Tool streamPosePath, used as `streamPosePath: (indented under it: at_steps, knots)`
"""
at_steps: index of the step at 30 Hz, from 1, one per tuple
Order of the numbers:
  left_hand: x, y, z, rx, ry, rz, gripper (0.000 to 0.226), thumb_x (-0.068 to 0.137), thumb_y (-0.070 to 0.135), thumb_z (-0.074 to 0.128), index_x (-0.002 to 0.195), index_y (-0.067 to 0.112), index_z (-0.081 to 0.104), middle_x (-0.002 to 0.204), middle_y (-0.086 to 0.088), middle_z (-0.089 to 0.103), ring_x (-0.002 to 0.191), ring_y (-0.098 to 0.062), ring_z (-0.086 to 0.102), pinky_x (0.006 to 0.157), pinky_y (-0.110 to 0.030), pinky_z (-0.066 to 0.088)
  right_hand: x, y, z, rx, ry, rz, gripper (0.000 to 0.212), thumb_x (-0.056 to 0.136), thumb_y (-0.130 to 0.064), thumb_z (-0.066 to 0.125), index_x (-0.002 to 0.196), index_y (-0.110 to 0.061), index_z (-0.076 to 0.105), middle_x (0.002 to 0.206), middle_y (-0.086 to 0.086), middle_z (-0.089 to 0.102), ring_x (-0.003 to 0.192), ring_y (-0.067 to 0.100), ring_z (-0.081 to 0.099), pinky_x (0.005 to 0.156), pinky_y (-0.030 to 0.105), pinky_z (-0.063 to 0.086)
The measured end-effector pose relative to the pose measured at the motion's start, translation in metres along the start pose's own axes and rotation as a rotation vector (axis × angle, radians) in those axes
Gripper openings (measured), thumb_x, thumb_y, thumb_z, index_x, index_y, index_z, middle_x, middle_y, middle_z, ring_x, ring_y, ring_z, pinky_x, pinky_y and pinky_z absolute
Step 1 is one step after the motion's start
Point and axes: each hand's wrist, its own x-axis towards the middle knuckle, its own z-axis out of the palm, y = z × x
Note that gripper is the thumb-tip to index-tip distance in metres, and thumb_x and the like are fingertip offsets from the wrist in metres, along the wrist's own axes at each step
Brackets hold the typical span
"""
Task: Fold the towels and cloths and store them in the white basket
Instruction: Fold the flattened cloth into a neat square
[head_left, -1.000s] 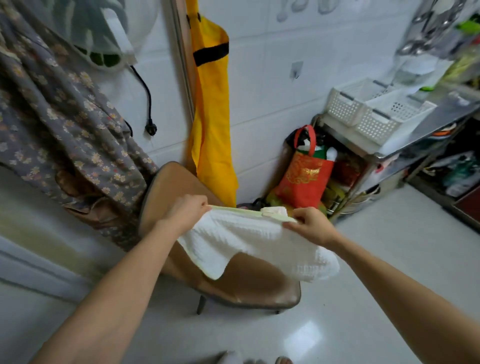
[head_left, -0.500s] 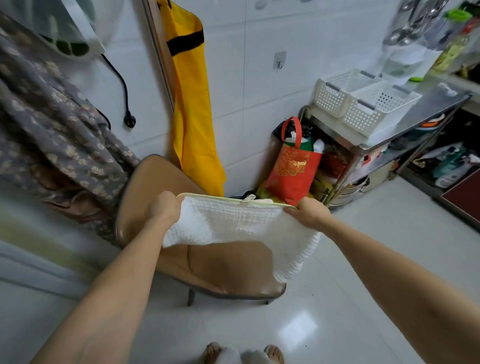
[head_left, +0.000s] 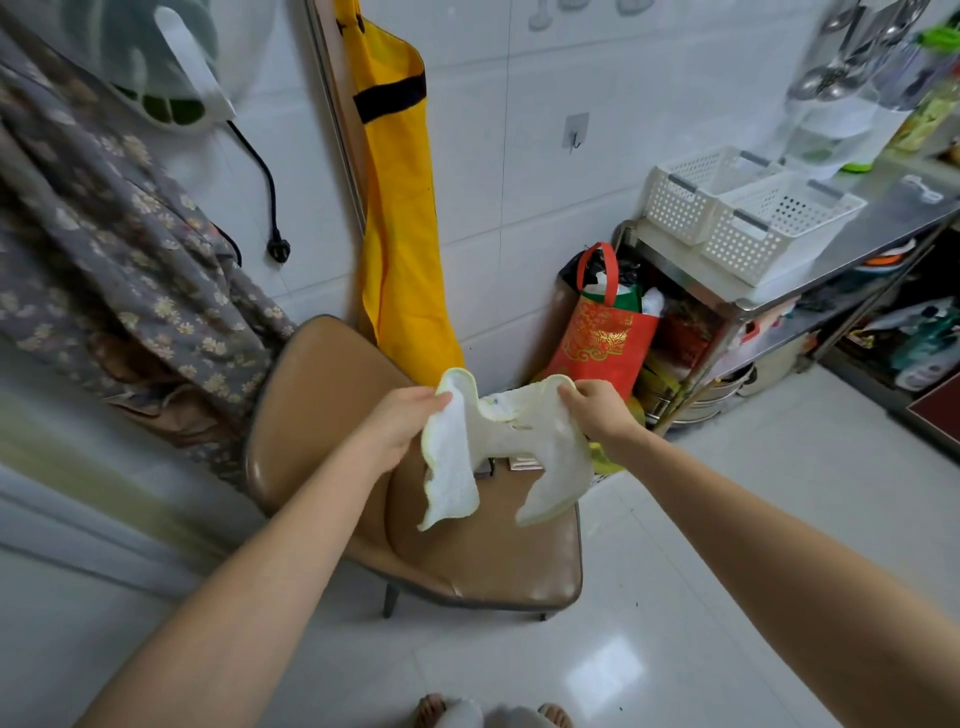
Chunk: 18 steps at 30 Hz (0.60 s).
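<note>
A big brown chair (head_left: 483, 551) stands in the middle of the frame. At the right edge is a shiny metal shelf (head_left: 852, 228). On top of it, in the upper right, sit two white baskets (head_left: 748, 218), side by side and touching. Both look like they have no cloth inside, as far as can be seen. A long yellow bag (head_left: 400, 218) hangs on the wall at the top middle. A grey flowery cloth (head_left: 119, 249) hangs at the left. A red bag (head_left: 602, 343) sits on the floor under the shelf.

The small white cloth (head_left: 498, 447) with a pale green edge is in the middle of the frame, held up in the air over the chair seat. It is well apart from the baskets. The left hand (head_left: 400, 421) pinches one top corner with its fingers curled round the edge. The right hand (head_left: 597, 410) pinches the other top corner the same way. The two corners are near each other, and the cloth sags between them, with two loose ends hanging down.

I think the folding of this cloth has just begun. It is not flat or neat yet. Putting it in a basket is not done.

The red bag has gold patterns, but I cannot read any words. A tiny tag on the cloth is too small to read.
</note>
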Motion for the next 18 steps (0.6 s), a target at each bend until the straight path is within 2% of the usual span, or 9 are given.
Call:
streamPosePath:
  at_steps: [2,4,7,9,11,13,15,18]
  knots:
    - [-0.009,-0.003,0.009,-0.044,-0.094,-0.039,0.02,0.095,0.013,0.055,0.113,0.007,0.062,0.105,-0.007,0.068,0.091,-0.018,0.064,0.091,-0.036,0.048,-0.004,-0.012,0.005,0.282,-0.099,0.049,0.018,0.095,-0.009,0.049,0.084,-0.001,0.061,0.07,0.008,0.056,0.064,0.018,0.054,0.056,0.025,0.048]
    - [-0.013,-0.006,0.016,-0.08,-0.127,-0.054,0.019,0.096,0.011,0.055,0.113,0.011,0.063,0.102,-0.005,0.07,0.091,-0.018,0.066,0.086,-0.038,0.051,-0.009,-0.022,0.008,0.492,-0.237,0.107,0.015,0.095,-0.004,0.051,0.104,0.004,0.06,0.086,0.015,0.061,0.075,0.023,0.061,0.072,0.032,0.056]
    - [-0.014,-0.007,0.022,-0.151,-0.161,-0.047,0.028,0.095,0.009,0.054,0.123,0.011,0.06,0.109,-0.009,0.07,0.092,-0.02,0.068,0.071,-0.032,0.056,-0.014,-0.035,0.012,0.595,-0.347,0.126,0.007,0.093,-0.001,0.053,0.099,-0.001,0.057,0.082,0.012,0.059,0.064,0.018,0.061,0.06,0.026,0.055]
    - [-0.017,-0.005,0.026,-0.188,-0.2,-0.032,0.033,0.095,0.006,0.054,0.128,0.008,0.056,0.113,-0.013,0.068,0.093,-0.021,0.068,0.071,-0.03,0.058,-0.016,-0.04,0.015,0.614,-0.362,0.137,0.01,0.092,0.001,0.055,0.101,0.001,0.056,0.08,0.011,0.059,0.06,0.015,0.063,0.056,0.023,0.053]
    - [-0.02,-0.003,0.029,-0.197,-0.221,-0.019,0.034,0.094,0.004,0.054,0.128,0.006,0.055,0.112,-0.012,0.067,0.089,-0.018,0.068,0.07,-0.027,0.057,-0.016,-0.042,0.019,0.645,-0.347,0.162,0.017,0.09,0.003,0.057,0.107,0.005,0.056,0.087,0.016,0.062,0.067,0.018,0.065,0.057,0.022,0.054]
    - [-0.025,-0.001,0.033,-0.211,-0.223,-0.008,0.03,0.094,0.003,0.054,0.123,0.009,0.057,0.1,-0.007,0.069,0.078,-0.012,0.068,0.064,-0.024,0.056,-0.014,-0.041,0.025,0.686,-0.319,0.191,0.017,0.088,0.004,0.059,0.105,0.006,0.056,0.095,0.021,0.061,0.073,0.022,0.065,0.058,0.022,0.054]
    - [-0.026,0.0,0.034,-0.247,-0.221,-0.002,0.023,0.093,0.007,0.056,0.116,0.011,0.061,0.092,-0.004,0.071,0.075,-0.01,0.068,0.067,-0.025,0.055,-0.012,-0.041,0.028,0.734,-0.286,0.216,0.011,0.088,0.005,0.059,0.098,0.006,0.057,0.093,0.022,0.059,0.071,0.021,0.065,0.058,0.02,0.054]
    - [-0.028,0.002,0.032,-0.269,-0.249,-0.014,0.025,0.09,0.014,0.063,0.114,0.01,0.064,0.095,-0.005,0.071,0.085,-0.014,0.065,0.077,-0.027,0.052,-0.013,-0.042,0.028,0.76,-0.282,0.22,0.006,0.088,0.007,0.059,0.094,0.008,0.059,0.084,0.02,0.061,0.065,0.018,0.067,0.06,0.02,0.055]
